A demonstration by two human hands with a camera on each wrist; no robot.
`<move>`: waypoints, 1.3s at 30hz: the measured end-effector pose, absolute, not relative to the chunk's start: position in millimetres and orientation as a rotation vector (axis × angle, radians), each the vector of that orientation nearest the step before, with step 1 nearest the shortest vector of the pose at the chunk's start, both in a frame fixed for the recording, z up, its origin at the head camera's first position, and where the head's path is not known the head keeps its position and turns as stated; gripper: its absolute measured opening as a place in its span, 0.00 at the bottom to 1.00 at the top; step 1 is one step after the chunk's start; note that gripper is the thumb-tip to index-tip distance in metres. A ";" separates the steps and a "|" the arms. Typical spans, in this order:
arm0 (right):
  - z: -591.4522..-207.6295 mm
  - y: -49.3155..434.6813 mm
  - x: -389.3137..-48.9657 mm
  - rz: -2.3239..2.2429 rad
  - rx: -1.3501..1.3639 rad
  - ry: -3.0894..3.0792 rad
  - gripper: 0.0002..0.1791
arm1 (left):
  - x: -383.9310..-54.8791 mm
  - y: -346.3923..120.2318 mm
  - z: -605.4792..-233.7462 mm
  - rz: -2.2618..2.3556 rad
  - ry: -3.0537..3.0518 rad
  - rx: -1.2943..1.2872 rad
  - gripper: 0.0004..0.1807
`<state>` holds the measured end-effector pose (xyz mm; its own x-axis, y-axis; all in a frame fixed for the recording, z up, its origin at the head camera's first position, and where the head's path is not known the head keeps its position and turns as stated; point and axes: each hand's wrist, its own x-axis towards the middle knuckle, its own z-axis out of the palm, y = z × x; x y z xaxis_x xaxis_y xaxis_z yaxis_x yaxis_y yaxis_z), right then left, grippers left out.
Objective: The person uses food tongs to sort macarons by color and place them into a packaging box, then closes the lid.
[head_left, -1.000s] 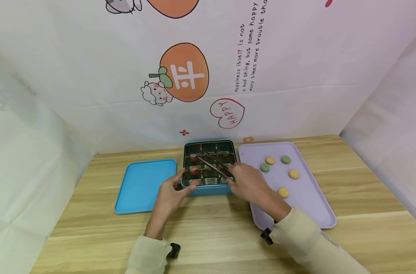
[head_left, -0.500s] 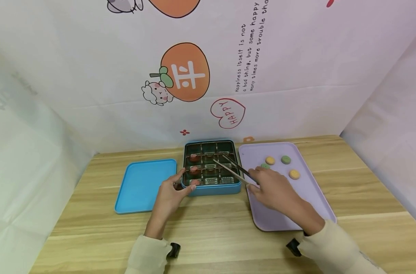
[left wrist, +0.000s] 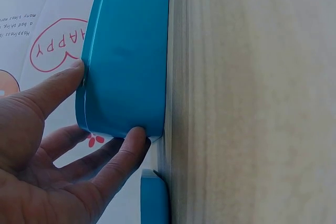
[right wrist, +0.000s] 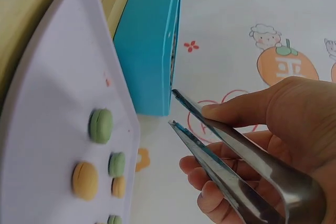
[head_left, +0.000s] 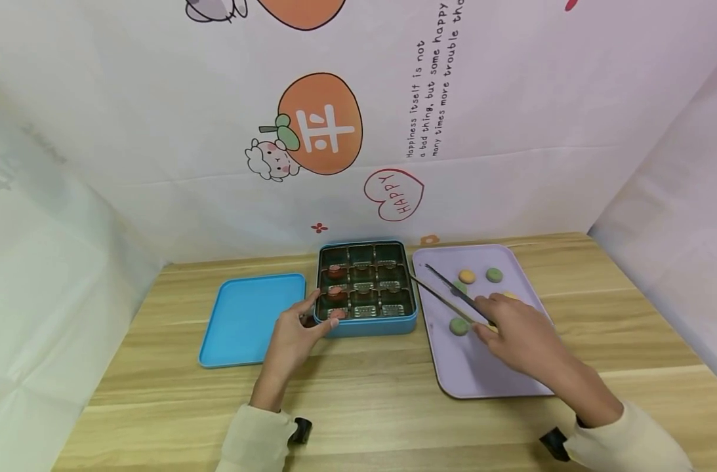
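At the corner of a blue tin box (head_left: 370, 326), my left hand (head_left: 293, 335) holds on, thumb on the rim and fingers against the side. In the left wrist view the thumb and fingertips touch the tin's blue wall (left wrist: 126, 51). Inside is a divided insert with pink-red macarons (head_left: 334, 292) in its left column. My right hand (head_left: 523, 334) grips metal tongs (head_left: 460, 295) above the lilac tray (head_left: 482, 377). The tongs' tips are apart with nothing between them. A green macaron (right wrist: 101, 125) lies on the tray among other green and yellow ones, some partly hidden by the hand.
The blue lid (head_left: 252, 321) lies flat to the left of the tin. Behind the wooden table (head_left: 358, 406) rises a white printed cloth (head_left: 216, 131). The tray stands close by the tin's right side.
My right hand has moved right with the tongs, from over the tin to over the tray. A green macaron near the tray's left side is now uncovered. My left hand stays put.
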<state>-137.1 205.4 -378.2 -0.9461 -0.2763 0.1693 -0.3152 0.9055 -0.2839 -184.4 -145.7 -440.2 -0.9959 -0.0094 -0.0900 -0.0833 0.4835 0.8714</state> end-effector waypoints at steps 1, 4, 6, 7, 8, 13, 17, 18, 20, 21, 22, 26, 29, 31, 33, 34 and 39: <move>-379.7 207.9 -136.4 0.468 0.454 -2.943 0.09 | -184.5 -145.6 -440.4 1.560 2.640 -0.082 0.40; -384.1 215.0 -132.5 0.460 0.439 -2.946 0.07 | -184.8 -145.5 -440.9 1.569 2.636 -0.081 0.40; -387.2 219.2 -128.6 0.454 0.432 -2.953 0.07 | -185.0 -145.6 -441.3 1.571 2.636 -0.081 0.40; -389.1 221.2 -126.3 0.447 0.429 -2.956 0.08 | -185.0 -145.8 -441.4 1.573 2.636 -0.082 0.40; -390.5 223.0 -123.6 0.435 0.428 -2.957 0.08 | -185.1 -146.1 -441.4 1.575 2.635 -0.082 0.40; -398.3 231.3 -110.9 0.415 0.415 -2.966 0.09 | -185.8 -147.1 -442.1 1.583 2.632 -0.073 0.40; -404.0 236.8 -102.6 0.394 0.392 -2.985 0.14 | -186.3 -147.4 -443.2 1.577 2.638 -0.070 0.40; -405.5 238.2 -100.6 0.391 0.387 -2.990 0.15 | -186.3 -147.3 -443.3 1.576 2.639 -0.071 0.40; -409.0 241.2 -97.6 0.390 0.378 -2.990 0.17 | -186.4 -147.0 -443.4 1.572 2.639 -0.074 0.40; -410.7 242.7 -96.5 0.394 0.378 -2.989 0.18 | -186.4 -146.9 -443.4 1.570 2.640 -0.075 0.40; -412.5 244.3 -95.3 0.396 0.378 -2.987 0.18 | -186.5 -146.8 -443.5 1.568 2.641 -0.076 0.40; -419.0 250.3 -92.9 0.401 0.385 -2.990 0.21 | -186.5 -146.6 -443.5 1.570 2.637 -0.079 0.40; -422.9 255.9 -92.1 0.407 0.383 -2.998 0.22 | -186.2 -146.6 -443.1 1.572 2.635 -0.079 0.40; -424.8 260.2 -91.7 0.408 0.382 -3.001 0.23 | -185.7 -146.3 -442.5 1.574 2.633 -0.077 0.40; -426.1 264.5 -91.2 0.414 0.380 -3.001 0.24 | -185.3 -146.3 -442.5 1.572 2.632 -0.085 0.40; -426.8 266.5 -91.0 0.420 0.379 -3.001 0.24 | -185.1 -146.2 -442.4 1.570 2.632 -0.088 0.40; -430.1 273.8 -90.7 0.454 0.369 -3.002 0.24 | -185.0 -146.1 -442.5 1.567 2.632 -0.094 0.40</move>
<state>-90.7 273.8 -430.1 -0.9674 -0.2243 0.1173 -0.2490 0.9270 -0.2806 -185.0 -146.1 -442.5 -0.9952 -0.0134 -0.0974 -0.0920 0.4757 0.8748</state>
